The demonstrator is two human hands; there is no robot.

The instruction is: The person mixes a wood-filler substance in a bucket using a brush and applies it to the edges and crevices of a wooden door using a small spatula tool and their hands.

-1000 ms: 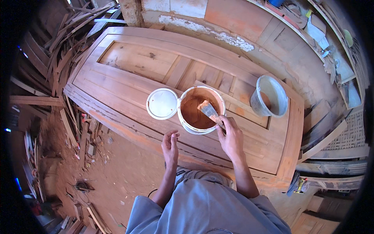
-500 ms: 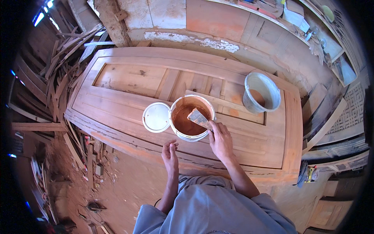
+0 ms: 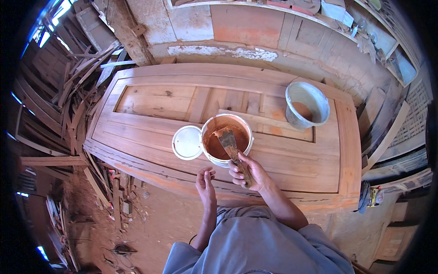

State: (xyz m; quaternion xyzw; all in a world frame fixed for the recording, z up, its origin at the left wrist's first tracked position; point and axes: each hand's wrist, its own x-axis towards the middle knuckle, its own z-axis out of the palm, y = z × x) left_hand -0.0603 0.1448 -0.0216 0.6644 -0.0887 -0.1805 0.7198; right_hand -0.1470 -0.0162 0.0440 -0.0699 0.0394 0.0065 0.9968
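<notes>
My right hand (image 3: 256,173) is closed round the handle of a putty knife (image 3: 231,146). Its smeared blade tilts up and left over a white bucket (image 3: 250,145), with brown paste on the tip. Reddish-brown paste (image 3: 214,145) lies inside the bucket and coats its inner wall. Left of the bucket, touching or nearly touching it, a round white lid (image 3: 187,143) rests on the wooden door panel (image 3: 150,137). My left hand (image 3: 206,183) hovers by the panel's near edge, below the lid, fingers loosely bent and apart from the thumb, holding nothing visible.
A grey bucket (image 3: 307,106) with some brown matter inside stands on the panel's far right. Scrap wood (image 3: 75,105) is piled at the left. A wall (image 3: 246,25) runs behind, with a cluttered shelf (image 3: 315,16). Cables and debris (image 3: 121,249) lie on the floor at lower left.
My right hand has turned, swinging the putty knife's blade from pointing left to more upright, so its handle shows. My left hand has shifted slightly right in the picture. The view has tilted a little.
</notes>
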